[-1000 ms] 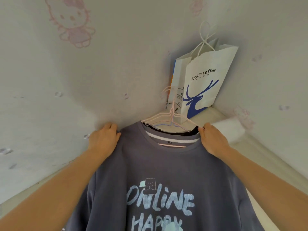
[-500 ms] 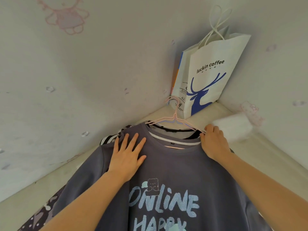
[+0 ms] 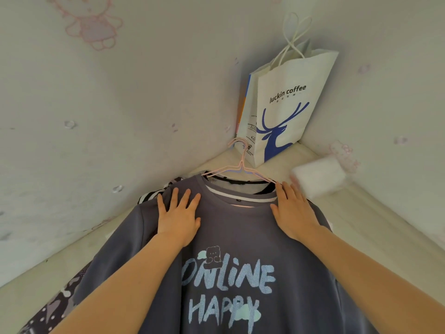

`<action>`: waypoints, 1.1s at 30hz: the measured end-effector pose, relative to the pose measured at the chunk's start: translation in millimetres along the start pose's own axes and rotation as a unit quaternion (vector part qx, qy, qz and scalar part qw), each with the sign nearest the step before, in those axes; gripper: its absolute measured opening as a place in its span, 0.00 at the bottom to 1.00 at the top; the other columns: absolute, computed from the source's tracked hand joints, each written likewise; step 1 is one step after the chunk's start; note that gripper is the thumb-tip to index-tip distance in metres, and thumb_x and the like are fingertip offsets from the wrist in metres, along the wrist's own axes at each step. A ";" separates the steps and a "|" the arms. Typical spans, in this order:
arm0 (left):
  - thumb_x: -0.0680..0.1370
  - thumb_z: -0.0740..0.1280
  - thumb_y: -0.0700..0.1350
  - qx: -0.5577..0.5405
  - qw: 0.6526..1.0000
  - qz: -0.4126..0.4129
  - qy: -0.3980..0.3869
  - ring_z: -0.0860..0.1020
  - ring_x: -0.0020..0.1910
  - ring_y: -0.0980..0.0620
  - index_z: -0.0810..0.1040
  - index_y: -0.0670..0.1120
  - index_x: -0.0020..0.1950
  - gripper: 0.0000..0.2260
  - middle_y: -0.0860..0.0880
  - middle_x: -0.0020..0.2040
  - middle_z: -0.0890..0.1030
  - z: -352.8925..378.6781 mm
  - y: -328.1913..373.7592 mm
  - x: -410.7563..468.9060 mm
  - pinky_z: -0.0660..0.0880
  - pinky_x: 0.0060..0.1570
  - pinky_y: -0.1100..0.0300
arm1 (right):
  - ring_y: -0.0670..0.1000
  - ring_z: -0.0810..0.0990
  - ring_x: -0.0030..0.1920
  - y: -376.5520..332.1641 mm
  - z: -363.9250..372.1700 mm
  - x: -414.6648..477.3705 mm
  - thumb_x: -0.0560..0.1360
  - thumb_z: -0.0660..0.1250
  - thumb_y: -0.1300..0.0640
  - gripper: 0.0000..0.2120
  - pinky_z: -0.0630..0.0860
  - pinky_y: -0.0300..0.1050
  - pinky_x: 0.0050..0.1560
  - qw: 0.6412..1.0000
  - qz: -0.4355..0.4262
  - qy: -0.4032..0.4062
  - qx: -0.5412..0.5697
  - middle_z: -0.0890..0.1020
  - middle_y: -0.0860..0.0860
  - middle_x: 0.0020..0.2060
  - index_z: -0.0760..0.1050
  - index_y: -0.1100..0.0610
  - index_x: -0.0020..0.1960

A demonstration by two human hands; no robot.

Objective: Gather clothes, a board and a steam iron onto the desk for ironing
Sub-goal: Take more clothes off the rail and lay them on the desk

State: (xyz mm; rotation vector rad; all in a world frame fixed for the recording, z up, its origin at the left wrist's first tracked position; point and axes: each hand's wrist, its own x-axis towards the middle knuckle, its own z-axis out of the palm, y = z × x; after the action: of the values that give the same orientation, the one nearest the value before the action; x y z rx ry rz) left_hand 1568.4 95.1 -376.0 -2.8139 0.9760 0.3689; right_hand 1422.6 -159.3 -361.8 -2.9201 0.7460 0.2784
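Grey T-shirt (image 3: 240, 237) under flat left hand (image 3: 179, 218) and right hand (image 3: 292, 213), pink hangers (image 3: 238, 168), paper bag (image 3: 286, 112) behind

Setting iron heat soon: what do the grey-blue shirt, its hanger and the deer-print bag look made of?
Grey-blue shirt: soft matte knit, likely cotton or a blend; it drapes and creases. Hanger: thin pink wire, probably coated metal, faint sheen. Deer-print bag: stiff matte white paper, sharp folds, cord handles.
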 end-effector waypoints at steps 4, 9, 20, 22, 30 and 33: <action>0.81 0.54 0.54 0.002 1.000 0.011 -0.003 0.41 0.78 0.43 0.42 0.55 0.78 0.30 0.50 0.80 0.46 4.0 -0.8 -34.2 0.39 0.72 0.36 | 0.57 0.50 0.77 -12.0 -3.2 -41.2 0.81 0.52 0.48 0.30 0.53 0.52 0.76 1.000 -0.001 -0.018 0.020 0.53 0.55 0.77 0.48 0.59 0.78; 0.82 0.55 0.52 -0.007 0.999 0.047 -0.026 0.40 0.78 0.43 0.44 0.53 0.79 0.29 0.50 0.80 0.44 15.1 -6.1 -92.5 0.41 0.74 0.41 | 0.56 0.51 0.77 -36.6 4.1 -111.7 0.82 0.50 0.46 0.28 0.53 0.51 0.76 0.998 0.011 -0.038 0.046 0.55 0.54 0.77 0.50 0.58 0.77; 0.82 0.53 0.51 -0.010 0.993 0.108 -0.054 0.42 0.78 0.45 0.52 0.51 0.79 0.25 0.50 0.80 0.47 66.4 -17.6 -261.0 0.45 0.74 0.43 | 0.52 0.51 0.77 -116.6 40.5 -302.5 0.82 0.51 0.48 0.27 0.51 0.45 0.75 0.978 0.076 -0.037 0.193 0.57 0.52 0.77 0.51 0.58 0.77; 0.82 0.53 0.51 -0.012 0.992 0.112 -0.061 0.43 0.78 0.45 0.49 0.51 0.79 0.26 0.50 0.80 0.47 77.0 -23.3 -292.1 0.46 0.75 0.44 | 0.53 0.52 0.77 -129.1 48.9 -335.7 0.82 0.51 0.48 0.27 0.53 0.45 0.75 0.975 0.090 -0.039 0.197 0.58 0.53 0.76 0.51 0.58 0.77; 0.82 0.55 0.50 -0.069 0.986 0.150 -0.037 0.54 0.77 0.48 0.54 0.50 0.78 0.25 0.51 0.78 0.56 97.5 -35.9 -394.6 0.54 0.75 0.50 | 0.55 0.58 0.75 -171.3 72.6 -456.4 0.82 0.53 0.50 0.26 0.60 0.46 0.73 0.973 0.130 -0.026 0.190 0.63 0.55 0.74 0.53 0.58 0.77; 0.82 0.56 0.48 -0.124 0.978 0.165 0.009 0.58 0.76 0.50 0.58 0.49 0.77 0.23 0.51 0.76 0.62 92.8 -28.9 -423.6 0.57 0.73 0.54 | 0.52 0.65 0.71 -180.3 76.9 -494.4 0.82 0.53 0.50 0.25 0.64 0.43 0.70 0.972 0.154 -0.007 0.179 0.66 0.53 0.72 0.54 0.57 0.76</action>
State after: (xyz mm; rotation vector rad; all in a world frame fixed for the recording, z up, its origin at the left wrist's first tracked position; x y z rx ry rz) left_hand 1247.7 386.9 -347.2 -2.8668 1.5054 0.5363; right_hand 1072.4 239.2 -323.7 -2.4593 1.1187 0.1697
